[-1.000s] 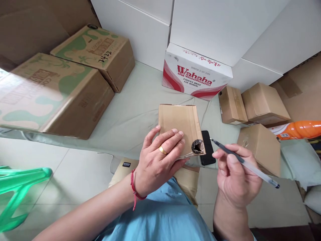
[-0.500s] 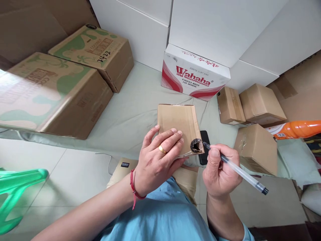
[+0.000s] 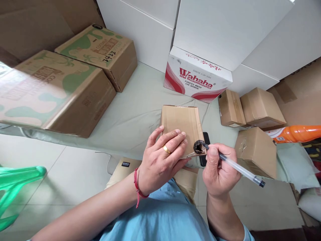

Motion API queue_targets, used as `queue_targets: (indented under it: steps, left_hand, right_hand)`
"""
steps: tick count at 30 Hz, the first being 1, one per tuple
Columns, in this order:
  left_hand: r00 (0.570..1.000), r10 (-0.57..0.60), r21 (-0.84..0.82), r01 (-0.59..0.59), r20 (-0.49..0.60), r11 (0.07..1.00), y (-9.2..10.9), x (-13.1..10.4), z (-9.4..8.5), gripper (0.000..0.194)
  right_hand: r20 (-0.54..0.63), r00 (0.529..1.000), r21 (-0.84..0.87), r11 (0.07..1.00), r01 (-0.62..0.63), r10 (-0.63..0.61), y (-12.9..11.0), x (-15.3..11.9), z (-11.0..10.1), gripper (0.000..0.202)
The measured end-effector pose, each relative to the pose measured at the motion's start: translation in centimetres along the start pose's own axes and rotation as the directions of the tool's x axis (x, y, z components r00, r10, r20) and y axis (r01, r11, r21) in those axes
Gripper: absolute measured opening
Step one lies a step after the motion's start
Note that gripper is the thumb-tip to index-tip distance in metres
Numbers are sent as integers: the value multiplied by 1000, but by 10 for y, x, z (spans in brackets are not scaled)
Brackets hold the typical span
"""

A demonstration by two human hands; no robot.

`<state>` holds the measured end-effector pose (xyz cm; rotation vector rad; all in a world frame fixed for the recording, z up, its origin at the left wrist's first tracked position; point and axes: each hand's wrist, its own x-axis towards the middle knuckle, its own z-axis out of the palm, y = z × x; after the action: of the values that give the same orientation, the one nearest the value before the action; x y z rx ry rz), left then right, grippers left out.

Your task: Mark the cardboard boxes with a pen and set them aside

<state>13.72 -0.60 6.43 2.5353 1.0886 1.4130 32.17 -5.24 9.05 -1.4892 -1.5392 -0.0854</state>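
L hand (image 3: 164, 152): fingers nearly straight, lying across top of box (image 3: 180, 120), thumb tucked at its near edge, so it has hold of the box. Box is directly under L fingers, its far part sticking out beyond them, by the near edge of the tabletop (image 3: 140, 110).

R hand (image 3: 222, 169): fingers closed on pen (image 3: 240, 169), writing-type grip. Tip end is just L of R fingers, at the black-rimmed hole (image 3: 199, 146) in box's near R corner. Can't tell if tip touches rim or is inside. Pen's back end sticks out R of the fingers, toward wearer.

Phone (image 3: 206, 137) just past R fingers, partly hidden by box + R hand.

Wahaha box (image 3: 198, 80) well beyond both hands' fingers. Three plain cartons (image 3: 262, 105) + orange bottle (image 3: 298, 133) off R of R fingers; two coconut cartons (image 3: 82, 97) well L of L fingers.
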Motion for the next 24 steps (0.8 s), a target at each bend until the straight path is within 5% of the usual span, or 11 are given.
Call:
queue_targets:
  steps: [12,18,24]
  left_hand:
    - [1000,4,-2,-4,8,1000,0,0,-1,33]
    - [1000,11,10,-11,3,1000,0,2,-3,28]
    - [1000,9,8,-9,13,1000,0,1,-3,26]
  right_hand:
    - [100,993,35,998,53,-56,-4,-4,-5,5]
    - [132,991,126,991,-41,24,-1,-11,-11,13]
    - [-30,995,154,984,-86,92,10,-7,-13,18]
